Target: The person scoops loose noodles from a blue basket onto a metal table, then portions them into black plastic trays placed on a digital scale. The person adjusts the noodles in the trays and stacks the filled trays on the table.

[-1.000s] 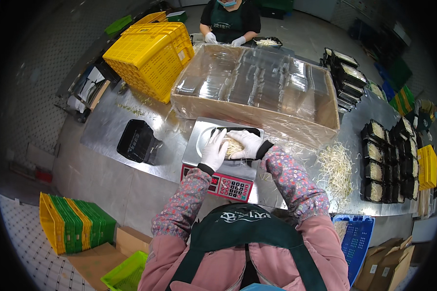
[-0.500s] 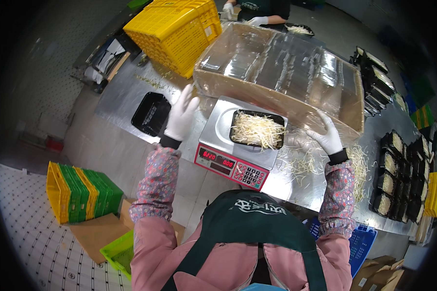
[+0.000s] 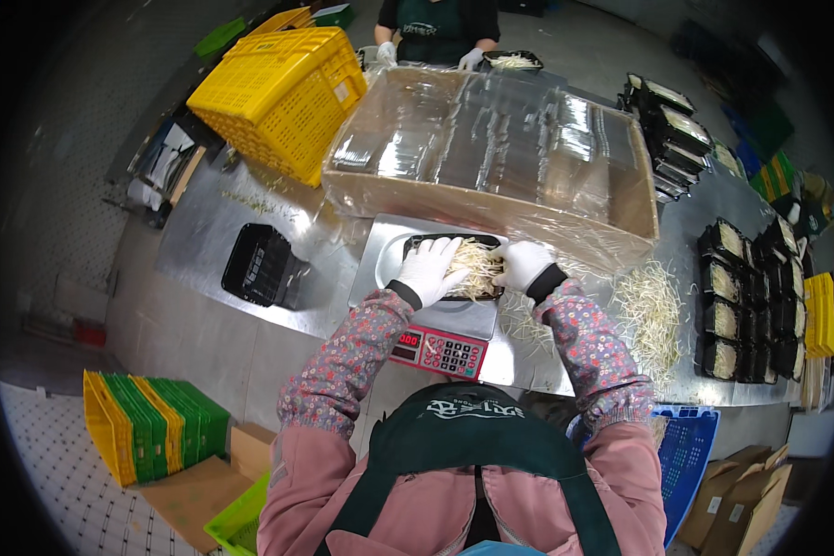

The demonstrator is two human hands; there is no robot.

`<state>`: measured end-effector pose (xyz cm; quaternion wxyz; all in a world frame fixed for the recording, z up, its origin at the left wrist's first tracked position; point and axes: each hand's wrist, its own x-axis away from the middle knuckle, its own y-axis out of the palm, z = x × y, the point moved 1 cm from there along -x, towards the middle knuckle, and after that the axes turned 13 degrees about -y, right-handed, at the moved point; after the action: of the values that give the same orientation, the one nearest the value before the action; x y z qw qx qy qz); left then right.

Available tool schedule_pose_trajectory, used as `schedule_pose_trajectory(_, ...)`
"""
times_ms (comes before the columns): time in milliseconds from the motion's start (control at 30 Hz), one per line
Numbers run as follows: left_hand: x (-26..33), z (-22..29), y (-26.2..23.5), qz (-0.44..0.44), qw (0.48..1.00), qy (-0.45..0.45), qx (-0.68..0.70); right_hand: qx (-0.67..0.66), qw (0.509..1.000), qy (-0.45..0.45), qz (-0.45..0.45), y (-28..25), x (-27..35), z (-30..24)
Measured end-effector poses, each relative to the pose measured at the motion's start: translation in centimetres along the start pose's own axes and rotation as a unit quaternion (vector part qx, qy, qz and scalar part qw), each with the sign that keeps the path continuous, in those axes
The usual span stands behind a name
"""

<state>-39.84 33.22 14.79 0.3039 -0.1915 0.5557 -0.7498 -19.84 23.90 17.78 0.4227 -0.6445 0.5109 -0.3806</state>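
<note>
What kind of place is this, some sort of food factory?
Most likely a food-packing line. Gloved hands, left hand and right hand, press pale sprouts into a black tray on a digital scale; filled trays sit stacked on the steel table beside a yellow crate.

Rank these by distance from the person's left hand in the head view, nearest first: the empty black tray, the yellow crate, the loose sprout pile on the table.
From the left hand:
1. Empty black tray, to its left on the table.
2. Loose sprout pile, to its right, past the scale.
3. Yellow crate, far back-left.
</note>
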Motion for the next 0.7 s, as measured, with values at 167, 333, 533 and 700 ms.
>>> schedule_pose_trajectory(167,0.1,0.4,0.6,0.072,0.997,0.034,-0.003,-0.003,0.992,0.009,0.122,1.1,0.6,1.2)
schedule_pose_trajectory(333,0.5,0.3,0.1,0.029,0.999,0.010,0.036,-0.052,0.984,0.008,0.173,-4.8,3.1,2.0)
schedule_pose_trajectory(533,2.1,-0.3,-2.1,0.092,0.977,-0.012,0.194,-0.268,0.928,0.013,0.260,-10.9,3.1,-1.8)
schedule_pose_trajectory(700,4.4,-4.1,-0.5,0.147,0.832,-0.145,0.515,-0.310,0.916,-0.054,0.250,-6.8,-0.6,-4.4)
